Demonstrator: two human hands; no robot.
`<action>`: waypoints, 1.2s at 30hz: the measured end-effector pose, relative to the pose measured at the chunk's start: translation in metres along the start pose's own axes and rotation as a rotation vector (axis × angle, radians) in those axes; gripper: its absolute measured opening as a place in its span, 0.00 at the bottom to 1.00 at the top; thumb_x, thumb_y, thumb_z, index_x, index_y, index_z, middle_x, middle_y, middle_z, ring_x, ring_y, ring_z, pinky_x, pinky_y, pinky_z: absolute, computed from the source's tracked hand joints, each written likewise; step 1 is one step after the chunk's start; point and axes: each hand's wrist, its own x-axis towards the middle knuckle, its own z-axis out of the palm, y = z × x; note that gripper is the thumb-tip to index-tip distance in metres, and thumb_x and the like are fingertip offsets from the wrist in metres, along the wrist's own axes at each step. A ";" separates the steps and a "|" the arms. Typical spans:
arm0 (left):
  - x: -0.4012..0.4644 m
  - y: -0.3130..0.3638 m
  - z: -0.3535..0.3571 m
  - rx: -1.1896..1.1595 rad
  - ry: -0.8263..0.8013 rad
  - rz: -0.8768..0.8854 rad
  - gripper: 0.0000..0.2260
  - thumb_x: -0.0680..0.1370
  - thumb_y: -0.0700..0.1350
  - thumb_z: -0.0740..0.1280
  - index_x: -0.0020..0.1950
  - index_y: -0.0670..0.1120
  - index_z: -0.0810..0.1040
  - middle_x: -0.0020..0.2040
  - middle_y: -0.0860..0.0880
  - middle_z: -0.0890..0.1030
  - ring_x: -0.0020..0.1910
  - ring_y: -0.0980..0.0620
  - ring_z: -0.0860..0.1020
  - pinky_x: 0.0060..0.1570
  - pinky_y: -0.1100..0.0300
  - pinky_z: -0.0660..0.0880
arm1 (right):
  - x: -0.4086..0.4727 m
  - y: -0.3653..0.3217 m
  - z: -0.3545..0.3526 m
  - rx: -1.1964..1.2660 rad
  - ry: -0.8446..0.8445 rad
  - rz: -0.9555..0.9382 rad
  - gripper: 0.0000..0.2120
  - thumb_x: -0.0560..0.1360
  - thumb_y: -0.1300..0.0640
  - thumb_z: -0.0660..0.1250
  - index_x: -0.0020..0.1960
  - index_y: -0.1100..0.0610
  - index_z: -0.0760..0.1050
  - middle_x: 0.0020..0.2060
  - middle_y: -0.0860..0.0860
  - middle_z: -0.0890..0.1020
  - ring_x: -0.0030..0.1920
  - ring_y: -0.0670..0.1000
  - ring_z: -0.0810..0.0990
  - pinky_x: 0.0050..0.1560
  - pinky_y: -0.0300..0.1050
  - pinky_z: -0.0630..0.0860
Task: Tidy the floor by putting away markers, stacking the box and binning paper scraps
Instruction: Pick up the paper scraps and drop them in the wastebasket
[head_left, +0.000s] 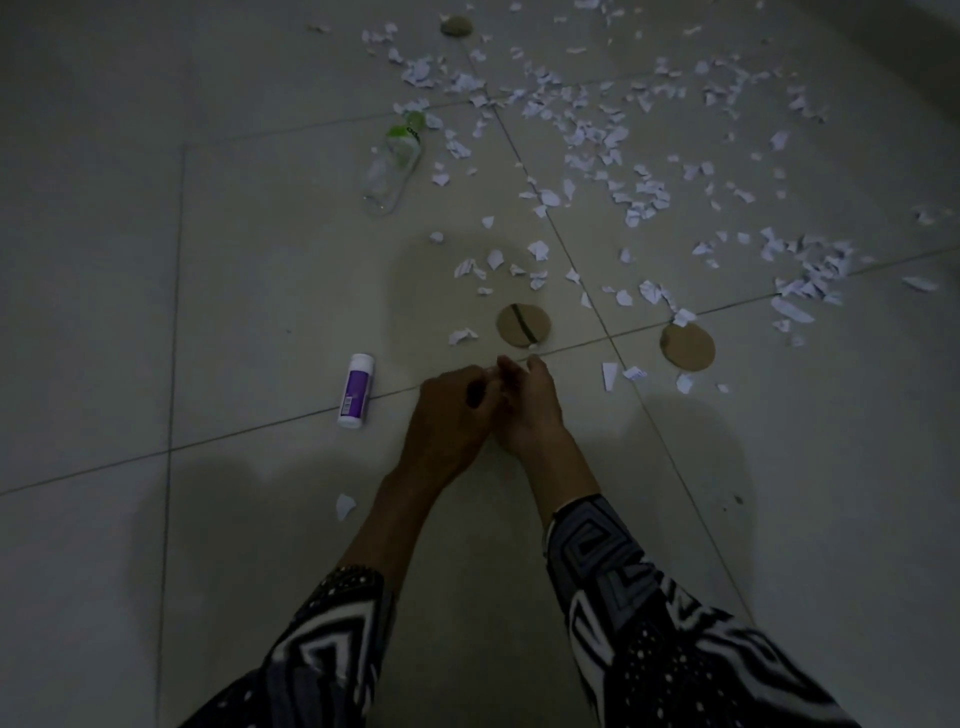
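Left hand (457, 410) meets right hand (530, 405) – perhaps pinching – near paper scraps (597, 135)

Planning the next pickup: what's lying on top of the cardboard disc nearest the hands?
A dark strip crosses the cardboard disc, and one small paper scrap sits at its near edge. Whatever is beneath the disc is covered.

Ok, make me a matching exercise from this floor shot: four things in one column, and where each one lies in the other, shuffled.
Things:
1. glue stick
2. clear bottle
3. striped cardboard disc
4. single paper scrap

Places:
A. just beyond the fingertips
B. beside the left forearm
C. far left of the scraps, lying on its side
D. left of the left hand, on a tile seam

Pairs: 1-D, 2-C, 3-A, 4-B
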 end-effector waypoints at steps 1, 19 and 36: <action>-0.003 -0.003 -0.007 -0.020 0.059 -0.034 0.08 0.80 0.44 0.65 0.44 0.49 0.82 0.37 0.57 0.80 0.38 0.62 0.78 0.37 0.69 0.71 | 0.000 0.002 0.003 0.029 0.011 0.003 0.20 0.85 0.49 0.53 0.40 0.58 0.73 0.32 0.54 0.73 0.32 0.52 0.71 0.35 0.44 0.72; -0.074 -0.081 -0.100 0.621 -0.475 -0.847 0.27 0.73 0.57 0.74 0.64 0.45 0.71 0.60 0.44 0.77 0.55 0.45 0.80 0.58 0.51 0.78 | -0.010 0.033 0.012 0.010 -0.026 0.097 0.16 0.81 0.59 0.49 0.36 0.56 0.66 0.21 0.48 0.61 0.19 0.46 0.57 0.20 0.34 0.55; -0.036 -0.040 -0.063 0.414 -0.591 -0.844 0.20 0.73 0.46 0.76 0.60 0.41 0.74 0.55 0.41 0.81 0.52 0.44 0.83 0.54 0.48 0.81 | -0.014 0.005 -0.034 0.023 0.147 -0.037 0.16 0.82 0.59 0.51 0.38 0.57 0.69 0.29 0.50 0.64 0.27 0.47 0.59 0.26 0.39 0.62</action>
